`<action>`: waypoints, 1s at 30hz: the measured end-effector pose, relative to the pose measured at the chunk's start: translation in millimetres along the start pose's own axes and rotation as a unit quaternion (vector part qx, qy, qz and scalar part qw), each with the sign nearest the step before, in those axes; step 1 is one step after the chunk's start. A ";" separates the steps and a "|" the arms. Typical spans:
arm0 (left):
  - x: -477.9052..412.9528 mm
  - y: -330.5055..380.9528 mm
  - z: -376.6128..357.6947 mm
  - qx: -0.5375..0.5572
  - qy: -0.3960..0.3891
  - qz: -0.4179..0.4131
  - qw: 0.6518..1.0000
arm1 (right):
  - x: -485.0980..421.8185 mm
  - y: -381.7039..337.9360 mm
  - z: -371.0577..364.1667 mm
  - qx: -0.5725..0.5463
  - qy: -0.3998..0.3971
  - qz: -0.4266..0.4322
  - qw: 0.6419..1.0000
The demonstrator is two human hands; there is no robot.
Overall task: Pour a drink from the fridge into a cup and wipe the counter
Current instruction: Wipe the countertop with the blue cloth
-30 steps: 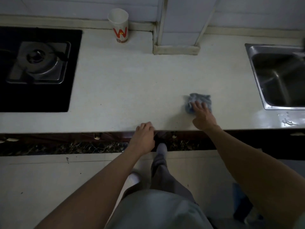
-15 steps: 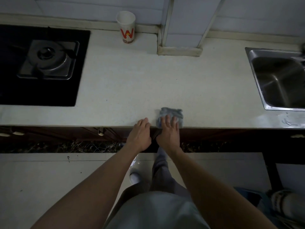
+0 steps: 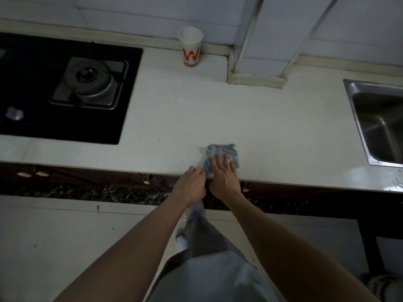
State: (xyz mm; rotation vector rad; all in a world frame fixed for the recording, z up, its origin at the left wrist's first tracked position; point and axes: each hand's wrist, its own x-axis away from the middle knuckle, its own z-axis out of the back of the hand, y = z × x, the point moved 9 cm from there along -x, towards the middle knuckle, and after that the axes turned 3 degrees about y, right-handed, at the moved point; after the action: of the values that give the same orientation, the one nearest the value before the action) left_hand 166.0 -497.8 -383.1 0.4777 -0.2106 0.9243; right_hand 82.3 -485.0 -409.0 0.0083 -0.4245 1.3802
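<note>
Over the last second the right hand has swept the cloth leftward along the front of the counter, away from the sink, until it met the left hand. The two hands now sit side by side, touching or nearly so.

Taking the middle of the counter as the clock centre, both hands are at 6 o'clock, on the front edge. The right hand lies flat with its fingers straight and spread, pressing down on the cloth. The left hand grips nothing that shows. Its fingertips rest on the counter lip just left of the cloth, loosely bent.

The step in hand looks like the wiping. The left hand seems placed to catch whatever the cloth pushes off the edge. The next move probably calls for steady downward pressure and another pass. Wet glints show at 4 o'clock, by the sink's front corner, so that patch may still need the cloth.

The cloth is a small blue-grey square, soft and nubbly, slightly rumpled. The counter is pale, smooth and faintly speckled. The paper cup, white with a red W, stands upright at 12 o'clock against the tiled wall. Whether it holds any drink cannot be seen. A glossy black hob with a round metal burner lies at 10 o'clock. The sink is a brushed steel basin at 3 o'clock.
</note>
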 end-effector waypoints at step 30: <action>-184.1 -89.5 98.0 -0.027 0.040 0.013 0.999 | -414.2 32.3 124.0 -0.026 0.018 -0.096 0.995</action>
State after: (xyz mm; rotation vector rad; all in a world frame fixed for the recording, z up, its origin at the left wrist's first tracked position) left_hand 132.0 -722.0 -393.3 0.3879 -0.1693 0.9588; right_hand -36.3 -901.7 -424.8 -0.0181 -0.4187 1.1778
